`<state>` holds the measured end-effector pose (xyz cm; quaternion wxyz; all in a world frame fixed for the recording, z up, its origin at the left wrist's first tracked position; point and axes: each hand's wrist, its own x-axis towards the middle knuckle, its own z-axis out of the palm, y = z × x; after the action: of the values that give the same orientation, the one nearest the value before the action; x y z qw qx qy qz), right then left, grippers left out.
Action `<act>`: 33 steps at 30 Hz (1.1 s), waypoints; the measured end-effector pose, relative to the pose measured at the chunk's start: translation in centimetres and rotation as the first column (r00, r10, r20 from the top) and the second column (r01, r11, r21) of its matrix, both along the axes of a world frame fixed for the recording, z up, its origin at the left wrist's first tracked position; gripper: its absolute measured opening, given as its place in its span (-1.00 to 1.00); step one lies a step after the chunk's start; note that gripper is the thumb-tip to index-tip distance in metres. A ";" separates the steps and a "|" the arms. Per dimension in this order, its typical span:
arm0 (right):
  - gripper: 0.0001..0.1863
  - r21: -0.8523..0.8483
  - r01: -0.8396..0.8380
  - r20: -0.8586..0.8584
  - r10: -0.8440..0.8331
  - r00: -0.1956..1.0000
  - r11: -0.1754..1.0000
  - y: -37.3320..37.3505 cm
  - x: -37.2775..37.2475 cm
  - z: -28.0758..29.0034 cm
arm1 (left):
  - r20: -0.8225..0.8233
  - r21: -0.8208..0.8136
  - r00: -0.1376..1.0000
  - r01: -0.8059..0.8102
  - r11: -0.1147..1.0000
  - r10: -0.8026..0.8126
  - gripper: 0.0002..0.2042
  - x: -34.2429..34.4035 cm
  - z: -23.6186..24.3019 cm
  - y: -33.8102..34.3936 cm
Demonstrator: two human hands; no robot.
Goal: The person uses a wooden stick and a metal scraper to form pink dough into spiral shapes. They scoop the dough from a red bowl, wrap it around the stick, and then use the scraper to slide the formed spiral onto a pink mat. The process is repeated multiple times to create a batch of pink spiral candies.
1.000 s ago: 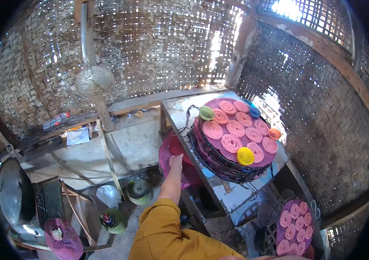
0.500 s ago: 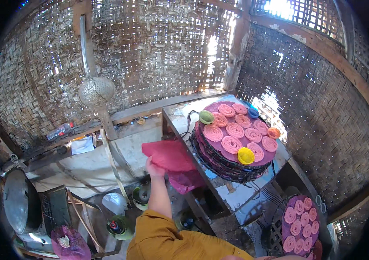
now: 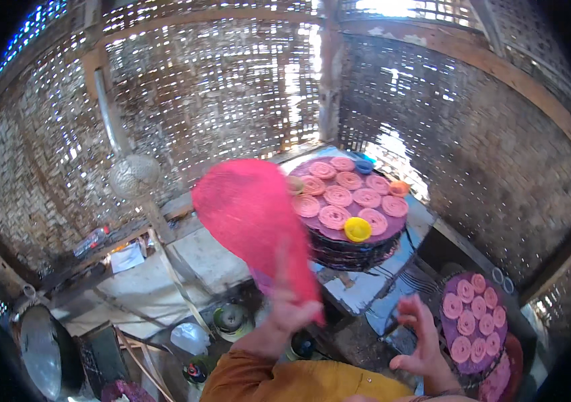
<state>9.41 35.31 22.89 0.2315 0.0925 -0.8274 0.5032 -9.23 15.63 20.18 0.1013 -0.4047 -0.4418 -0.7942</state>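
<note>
My left hand is closed on the edge of a bright pink-red, roundish sheet, which looks like mesh and is raised in front of the table's left side. My right hand holds nothing, its fingers apart and slightly curled, beside a tray at the lower right. On that tray's purple liner lie several pink coiled noodle rounds. A stack of dark woven trays stands on the table; pink coiled rounds cover its top. The sheet hides part of the stack's left side.
Small yellow, orange and blue cups sit on the top tray. Green gas cylinders and a white plastic bag are below left. A large pot stands far left. A perforated ladle hangs on the woven wall.
My left hand has lifted the pink-red sheet from beside the table and brought it nearer, spread to full view. My right hand has come into view. The whole view has shifted.
</note>
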 end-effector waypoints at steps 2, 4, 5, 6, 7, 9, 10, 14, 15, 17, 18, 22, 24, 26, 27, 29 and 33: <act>0.20 -0.117 -0.007 -0.071 -0.001 0.997 0.993 -1.7 -1.4 2.8 | -0.431 -0.219 0.902 -0.102 0.970 -0.002 -0.57 3.1 0.6 4.4; -0.15 -0.187 0.266 -0.046 -0.279 0.959 0.946 -2.1 -1.3 3.8 | -0.609 -0.260 0.781 -0.037 0.965 -0.134 -0.61 5.8 0.6 8.5; -0.31 -0.155 0.419 -0.035 -0.429 0.903 0.895 -1.4 -0.6 3.8 | -0.629 -0.310 0.751 -0.006 0.951 -0.200 -0.64 7.4 0.1 9.9; -0.60 -0.288 0.512 0.103 -0.505 0.857 0.809 -0.3 0.7 3.6 | -0.649 -0.360 0.713 0.019 0.933 -0.265 -0.68 8.9 -0.3 11.3; -0.69 -0.245 0.517 -0.052 -0.544 0.838 0.820 1.5 1.6 3.4 | -0.698 -0.347 0.680 -0.049 0.937 -0.223 -0.70 9.9 -0.5 12.0; -0.72 -0.492 0.556 -0.055 -0.662 0.748 0.670 4.8 4.8 4.0 | -0.778 -0.296 0.609 -0.138 0.945 -0.155 -0.74 10.7 -1.0 12.9; -0.72 -0.550 0.594 -0.012 -0.717 0.697 0.587 6.8 6.8 4.3 | -0.802 -0.223 0.596 -0.242 0.944 -0.037 -0.71 10.4 -1.9 13.4; -0.71 -0.719 0.590 0.023 -0.835 0.549 0.368 13.9 15.6 3.8 | -0.645 -0.190 0.731 -0.435 0.880 0.222 -0.49 9.9 -3.8 14.9; -0.71 -0.742 0.561 -0.003 -0.839 0.544 0.367 15.5 17.2 2.7 | -0.564 -0.207 0.785 -0.435 0.876 0.256 -0.39 10.0 -4.2 15.7; -0.70 -0.722 0.620 0.049 -0.872 0.488 0.306 17.9 20.3 -0.2 | -0.267 -0.358 0.956 -0.212 0.909 0.118 -0.23 10.7 -5.9 17.9; -0.70 -0.707 0.642 0.062 -0.880 0.472 0.295 18.4 21.5 -1.3 | 0.118 -0.300 0.978 0.201 0.933 -0.173 -0.16 11.6 -6.1 19.4; -0.69 -0.687 0.674 0.093 -0.888 0.451 0.271 21.4 25.0 -5.9 | 0.725 -0.028 0.453 0.772 0.635 -0.518 -0.30 12.0 -6.1 25.3; -0.67 -0.690 0.674 0.114 -0.880 0.461 0.264 21.8 25.8 -5.8 | 0.640 -0.166 0.578 0.747 0.644 -0.506 -0.33 11.8 -6.6 27.3; -0.64 -0.719 0.655 0.165 -0.859 0.484 0.231 21.9 26.6 -5.1 | 0.547 -0.256 0.674 0.700 0.667 -0.497 -0.36 11.9 -6.5 28.5; -0.63 -0.720 0.650 0.157 -0.855 0.494 0.243 22.1 27.0 -4.9 | 0.540 -0.253 0.674 0.702 0.666 -0.504 -0.37 12.0 -6.2 28.8; -0.61 -0.719 0.641 0.140 -0.847 0.513 0.270 22.6 27.7 -4.7 | 0.526 -0.246 0.673 0.705 0.665 -0.520 -0.37 12.1 -5.6 29.2; -0.59 -0.703 0.639 0.137 -0.823 0.552 0.312 24.2 28.7 -5.0 | 0.478 -0.288 0.731 0.654 0.699 -0.487 -0.40 12.0 -4.2 30.2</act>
<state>38.10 59.46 17.94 0.5523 -0.3263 -0.4903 0.5900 2.80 45.81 16.02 -0.3325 -0.3801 -0.4683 -0.7250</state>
